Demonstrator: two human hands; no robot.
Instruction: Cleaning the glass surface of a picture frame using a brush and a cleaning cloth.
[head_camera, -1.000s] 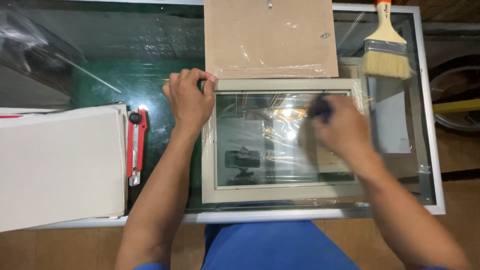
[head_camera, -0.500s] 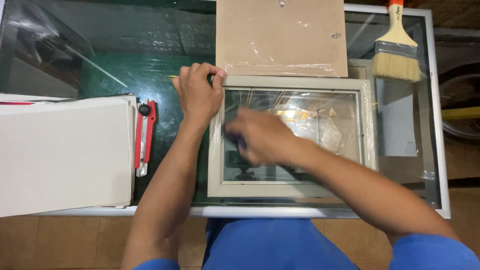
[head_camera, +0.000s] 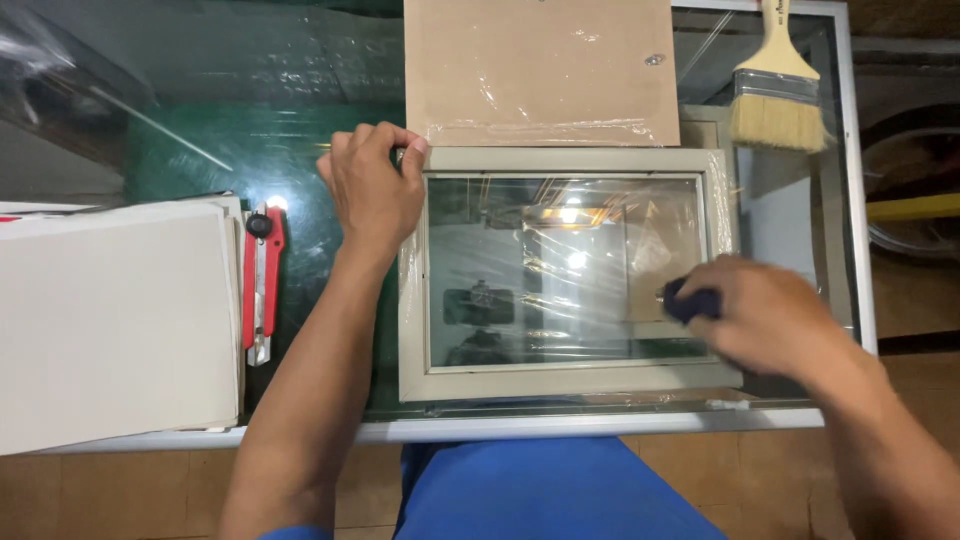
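At the near edge of the glass-topped bench (head_camera: 600, 428), my right hand (head_camera: 765, 318) has swung back to the right side of the pale picture frame (head_camera: 560, 380), clenched around a small dark cloth or pad (head_camera: 688, 300) that I press on the glass pane (head_camera: 560, 270); half a second ago the same hand was over the pane's left half, and a second ago at its upper right, so the wiping has run across the glass and back, which I take to mean the pane is being cleaned in passes and is not yet finished. The motion blurs the hand. My left hand (head_camera: 372, 188) has not shifted: its fingers curl over the frame's upper left corner, pinning the frame flat on the bench in front of me. To the left lie a red utility knife (head_camera: 262, 285) and a stack of white boards (head_camera: 115, 320). Farther off, a brown backing board (head_camera: 540, 70) under loose plastic film touches the frame's top edge, and a wide paintbrush (head_camera: 778, 95) rests at the far right.
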